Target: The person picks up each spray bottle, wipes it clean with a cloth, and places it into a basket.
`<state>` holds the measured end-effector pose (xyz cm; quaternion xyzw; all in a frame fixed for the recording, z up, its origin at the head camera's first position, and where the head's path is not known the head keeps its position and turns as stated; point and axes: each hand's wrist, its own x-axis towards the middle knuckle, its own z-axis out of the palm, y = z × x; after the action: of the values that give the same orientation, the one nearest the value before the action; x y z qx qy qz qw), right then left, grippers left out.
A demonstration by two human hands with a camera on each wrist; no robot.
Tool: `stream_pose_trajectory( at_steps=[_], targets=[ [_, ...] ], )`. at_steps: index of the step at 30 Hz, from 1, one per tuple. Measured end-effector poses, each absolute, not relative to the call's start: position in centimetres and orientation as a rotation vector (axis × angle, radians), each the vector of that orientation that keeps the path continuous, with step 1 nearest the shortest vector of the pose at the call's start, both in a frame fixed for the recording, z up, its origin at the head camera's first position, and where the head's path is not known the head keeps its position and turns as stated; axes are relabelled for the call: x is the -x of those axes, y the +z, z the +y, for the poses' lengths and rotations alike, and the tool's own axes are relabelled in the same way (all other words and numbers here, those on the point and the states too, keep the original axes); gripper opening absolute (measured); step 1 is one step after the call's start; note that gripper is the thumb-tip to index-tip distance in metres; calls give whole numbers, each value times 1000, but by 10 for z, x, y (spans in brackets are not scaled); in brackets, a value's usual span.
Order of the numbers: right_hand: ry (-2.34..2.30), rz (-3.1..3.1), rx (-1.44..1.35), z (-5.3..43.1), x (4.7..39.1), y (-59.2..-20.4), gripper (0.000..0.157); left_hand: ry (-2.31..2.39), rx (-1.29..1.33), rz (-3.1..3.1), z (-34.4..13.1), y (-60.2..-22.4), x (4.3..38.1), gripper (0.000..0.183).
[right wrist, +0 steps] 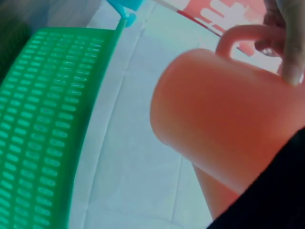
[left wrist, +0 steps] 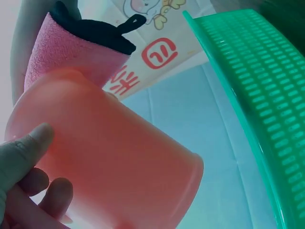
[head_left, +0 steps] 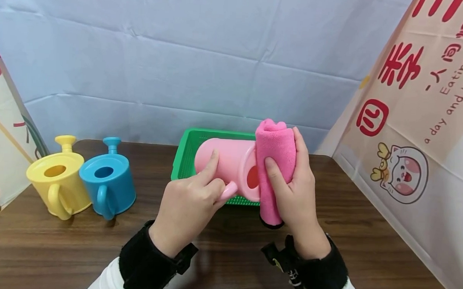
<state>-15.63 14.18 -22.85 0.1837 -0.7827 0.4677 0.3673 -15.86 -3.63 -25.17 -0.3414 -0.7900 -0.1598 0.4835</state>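
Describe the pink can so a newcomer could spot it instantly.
Find the green basket on the brown table. Held sideways before it in the head view is the pink can. It is tipped, unlike the upright yellow can and blue can, and paler than the pink cloth.

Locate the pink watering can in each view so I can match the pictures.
Head: pink watering can at centre, overlapping the green basket.
Left wrist: pink watering can at lower left, basket at right.
Right wrist: pink watering can at right, basket at left.
Shared landmark: green basket.

On the table [head_left: 381, 247], two watering cans [head_left: 117, 187] stand left of the basket [head_left: 188, 149] and the held one [head_left: 233, 155].
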Motion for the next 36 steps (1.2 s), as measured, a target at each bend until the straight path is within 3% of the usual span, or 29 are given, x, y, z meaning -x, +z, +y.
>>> stream_pose_trajectory(
  at_steps=[12, 19, 29, 36],
  targets=[
    [656, -1694, -824, 113, 154, -239, 55, -398, 810, -1974, -42, -254, 160, 27],
    [792, -1681, -814, 119, 151, -232, 56, -409, 825, -1902, -37, -253, 160, 36],
    [1191, -1960, -500, 139, 149, -220, 60, -399, 853, -1887, -35, -250, 160, 41],
    [927, -1779, -724, 127, 150, -226, 53, -423, 841, -1895, -38, -252, 160, 41]
  ],
)
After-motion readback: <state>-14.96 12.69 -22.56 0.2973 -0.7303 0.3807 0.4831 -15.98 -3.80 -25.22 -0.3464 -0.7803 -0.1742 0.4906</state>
